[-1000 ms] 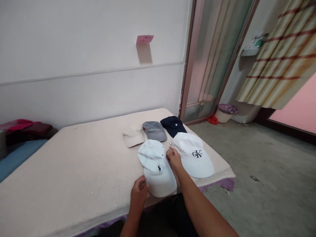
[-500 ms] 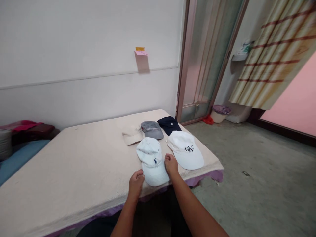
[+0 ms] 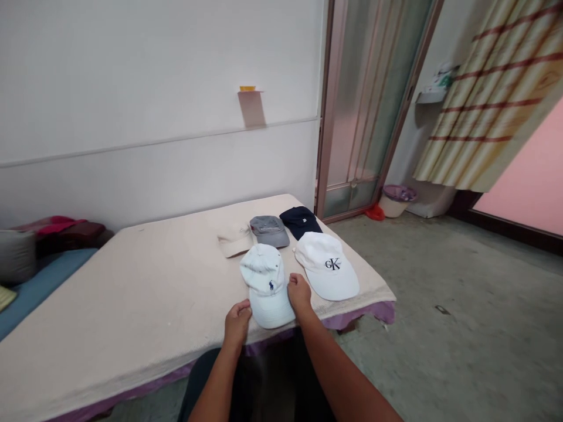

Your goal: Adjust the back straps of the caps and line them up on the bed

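A pale blue cap (image 3: 267, 284) with a dark horse-rider logo lies on the bed near its front edge, brim toward me. My left hand (image 3: 238, 321) is at the left side of its brim, fingers closed on the edge. On the opposite side, my right hand (image 3: 299, 292) has its fingers curled against the cap's right edge. A white cap (image 3: 329, 266) with black letters lies just right of my right hand. Behind are a beige cap (image 3: 235, 239), a grey cap (image 3: 269, 230) and a navy cap (image 3: 301, 222).
The bed (image 3: 132, 293) has a cream cover and purple cloth under its edge. Dark red and pink items and a grey cushion (image 3: 16, 255) are at the left. A bin (image 3: 396, 200) stands by the glass door (image 3: 356, 111); a striped curtain (image 3: 492, 94) hangs right.
The view has shifted slightly. Both hands remain at the sides of the pale blue cap, which shows no clear movement on the bed.
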A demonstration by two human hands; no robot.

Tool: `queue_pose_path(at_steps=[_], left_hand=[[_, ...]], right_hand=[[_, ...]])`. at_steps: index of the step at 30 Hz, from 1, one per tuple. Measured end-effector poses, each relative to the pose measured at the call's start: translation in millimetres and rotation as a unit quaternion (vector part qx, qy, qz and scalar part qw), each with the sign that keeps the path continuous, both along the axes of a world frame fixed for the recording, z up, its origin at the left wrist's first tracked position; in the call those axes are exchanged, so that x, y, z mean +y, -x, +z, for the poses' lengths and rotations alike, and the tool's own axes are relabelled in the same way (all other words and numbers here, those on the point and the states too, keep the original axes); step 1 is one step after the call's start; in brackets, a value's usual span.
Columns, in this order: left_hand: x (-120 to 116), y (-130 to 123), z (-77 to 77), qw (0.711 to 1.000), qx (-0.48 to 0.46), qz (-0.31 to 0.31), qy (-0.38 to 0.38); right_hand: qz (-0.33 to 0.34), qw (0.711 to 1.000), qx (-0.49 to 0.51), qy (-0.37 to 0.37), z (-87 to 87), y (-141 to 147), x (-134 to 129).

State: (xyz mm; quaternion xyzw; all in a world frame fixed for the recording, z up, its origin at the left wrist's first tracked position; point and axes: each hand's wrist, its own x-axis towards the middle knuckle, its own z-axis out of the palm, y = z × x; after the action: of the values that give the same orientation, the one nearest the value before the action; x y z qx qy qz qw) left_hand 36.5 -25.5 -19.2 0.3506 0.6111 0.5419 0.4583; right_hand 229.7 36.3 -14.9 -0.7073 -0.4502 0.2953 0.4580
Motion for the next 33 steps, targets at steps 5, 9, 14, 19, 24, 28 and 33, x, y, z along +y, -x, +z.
queue_pose_path(at_steps=[5,9,14,19,24,28,33], left_hand=[[-8.5,1.9,3.4,1.000,-0.019,0.012,-0.002],[-20.3,7.4,5.5,0.998,-0.061,0.023,0.000],[-37.3,8.8,11.0,0.990,-0.134,0.035,-0.016],[-57.7,16.0,29.4,0.985,-0.162,0.037,-0.041],[-79.6,33.1,92.6,0.992,-0.090,0.011,-0.092],[-100.1,39.9,162.8,0.986,-0.002,0.011,-0.168],[-122.6,42.7,211.4,0.973,0.076,0.018,-0.218]], right_hand=[[-0.002,1.000,0.002,-0.005,0.9,1.2,-8.0],[-0.010,1.000,0.009,-0.008,4.7,4.9,-18.5],[-0.024,0.999,0.019,-0.034,13.9,17.6,-43.9],[0.031,0.991,0.091,-0.088,26.6,45.9,-75.5],[0.186,0.950,0.211,-0.133,79.0,79.9,-90.5],[0.255,0.919,0.196,-0.229,142.8,96.8,-100.9],[0.268,0.897,0.119,-0.331,194.8,99.2,-118.1]])
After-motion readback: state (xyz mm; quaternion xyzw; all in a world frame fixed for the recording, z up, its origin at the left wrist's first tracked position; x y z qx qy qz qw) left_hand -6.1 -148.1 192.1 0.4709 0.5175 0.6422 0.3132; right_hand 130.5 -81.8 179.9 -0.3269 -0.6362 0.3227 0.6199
